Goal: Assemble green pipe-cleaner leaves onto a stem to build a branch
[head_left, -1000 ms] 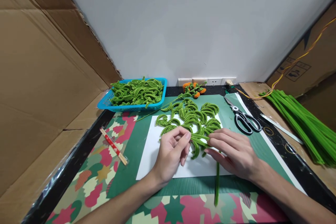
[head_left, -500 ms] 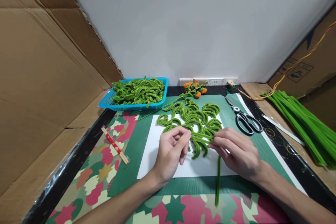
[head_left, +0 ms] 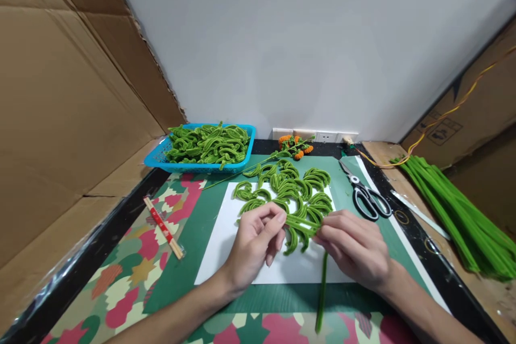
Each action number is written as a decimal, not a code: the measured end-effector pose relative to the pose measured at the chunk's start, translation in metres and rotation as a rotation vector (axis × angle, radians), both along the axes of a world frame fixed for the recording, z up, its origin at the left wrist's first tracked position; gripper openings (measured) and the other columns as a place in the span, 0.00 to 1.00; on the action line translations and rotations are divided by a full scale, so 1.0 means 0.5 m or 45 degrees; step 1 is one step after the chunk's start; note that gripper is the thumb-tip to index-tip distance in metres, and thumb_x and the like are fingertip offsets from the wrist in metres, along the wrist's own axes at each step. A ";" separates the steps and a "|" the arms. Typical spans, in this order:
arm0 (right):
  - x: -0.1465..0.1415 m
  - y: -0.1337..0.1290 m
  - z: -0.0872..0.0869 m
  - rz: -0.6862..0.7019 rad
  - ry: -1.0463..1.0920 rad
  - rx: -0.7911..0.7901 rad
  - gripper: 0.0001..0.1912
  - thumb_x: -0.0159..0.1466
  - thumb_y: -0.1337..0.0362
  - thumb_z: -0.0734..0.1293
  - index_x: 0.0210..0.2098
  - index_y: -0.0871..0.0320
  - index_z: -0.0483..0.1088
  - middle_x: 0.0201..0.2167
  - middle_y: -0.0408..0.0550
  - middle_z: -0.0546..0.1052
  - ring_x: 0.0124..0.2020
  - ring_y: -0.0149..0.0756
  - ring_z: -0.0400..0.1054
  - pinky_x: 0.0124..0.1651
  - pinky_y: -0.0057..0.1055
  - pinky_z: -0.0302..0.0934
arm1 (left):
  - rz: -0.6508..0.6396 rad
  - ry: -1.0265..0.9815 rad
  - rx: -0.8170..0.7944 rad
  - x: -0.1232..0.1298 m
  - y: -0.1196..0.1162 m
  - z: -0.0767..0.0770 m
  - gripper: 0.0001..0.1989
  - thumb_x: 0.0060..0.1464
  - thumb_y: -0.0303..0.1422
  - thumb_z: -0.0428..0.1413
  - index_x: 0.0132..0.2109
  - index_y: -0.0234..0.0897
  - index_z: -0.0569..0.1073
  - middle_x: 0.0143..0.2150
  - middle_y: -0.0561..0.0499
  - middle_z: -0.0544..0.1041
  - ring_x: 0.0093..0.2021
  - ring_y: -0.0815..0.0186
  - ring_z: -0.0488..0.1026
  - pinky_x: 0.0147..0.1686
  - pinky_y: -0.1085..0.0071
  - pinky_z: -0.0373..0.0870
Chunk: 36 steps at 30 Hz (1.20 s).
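Observation:
A green pipe cleaner [head_left: 300, 222], folded into side-by-side strands, stretches between my two hands. My left hand [head_left: 258, 242] pinches one end between thumb and fingertips. At the other end, my right hand [head_left: 355, 247] is closed on the strands, and a loose tail hangs straight down from beneath it. Several curled green pipe cleaner pieces [head_left: 288, 185] lie just beyond my fingers, partly on a white sheet of paper [head_left: 226, 252]. The right fingertips are partly hidden behind the knuckles.
A blue basket [head_left: 193, 165] heaped with bent green pieces stands at the back left. Orange pipe cleaner flowers [head_left: 296, 146] lie behind the pile. Scissors [head_left: 365, 193] and a bundle of straight green pipe cleaners [head_left: 455, 215] lie right; wrapped chopsticks [head_left: 164, 227] lie left.
The view has shifted slightly, so the table things appear lower and mostly further left. Both hands keep hold of the folded pipe cleaner, with hardly any change in grip.

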State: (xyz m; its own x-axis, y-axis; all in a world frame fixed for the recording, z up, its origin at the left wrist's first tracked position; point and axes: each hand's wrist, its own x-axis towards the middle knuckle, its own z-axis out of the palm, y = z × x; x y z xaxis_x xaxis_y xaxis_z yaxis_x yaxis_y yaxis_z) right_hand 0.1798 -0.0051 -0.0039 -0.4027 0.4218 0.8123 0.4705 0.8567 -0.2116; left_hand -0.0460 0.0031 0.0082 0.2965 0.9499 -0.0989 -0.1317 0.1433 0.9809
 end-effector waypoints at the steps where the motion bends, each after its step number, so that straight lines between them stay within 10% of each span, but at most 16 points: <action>1: 0.000 0.001 0.001 -0.008 -0.029 0.006 0.06 0.71 0.74 0.68 0.44 0.58 0.74 0.34 0.54 0.80 0.33 0.38 0.74 0.33 0.32 0.69 | -0.012 -0.004 -0.013 0.000 0.001 0.001 0.20 0.65 0.49 0.61 0.34 0.37 0.69 0.19 0.58 0.69 0.14 0.77 0.57 0.13 0.82 0.53; 28: -0.032 0.016 -0.031 0.036 0.092 0.121 0.09 0.68 0.79 0.68 0.44 0.61 0.76 0.32 0.53 0.80 0.30 0.36 0.74 0.32 0.30 0.71 | -0.008 0.074 0.114 -0.018 0.022 -0.032 0.19 0.69 0.51 0.55 0.40 0.39 0.68 0.24 0.60 0.68 0.15 0.78 0.56 0.14 0.84 0.53; 36: -0.031 0.015 -0.023 0.088 0.098 0.140 0.13 0.67 0.81 0.67 0.48 0.64 0.77 0.37 0.58 0.83 0.35 0.39 0.79 0.38 0.32 0.76 | -0.187 -0.391 -0.220 -0.024 0.025 -0.011 0.20 0.60 0.48 0.65 0.47 0.41 0.69 0.29 0.58 0.73 0.15 0.75 0.66 0.10 0.83 0.57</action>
State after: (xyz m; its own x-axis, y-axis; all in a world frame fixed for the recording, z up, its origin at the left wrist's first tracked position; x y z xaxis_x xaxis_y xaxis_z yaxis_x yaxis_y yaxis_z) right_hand 0.1643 0.0024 -0.0155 -0.3626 0.3016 0.8818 0.3953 0.9066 -0.1476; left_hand -0.0581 0.0158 0.0027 0.4688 0.8723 -0.1391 -0.3819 0.3422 0.8585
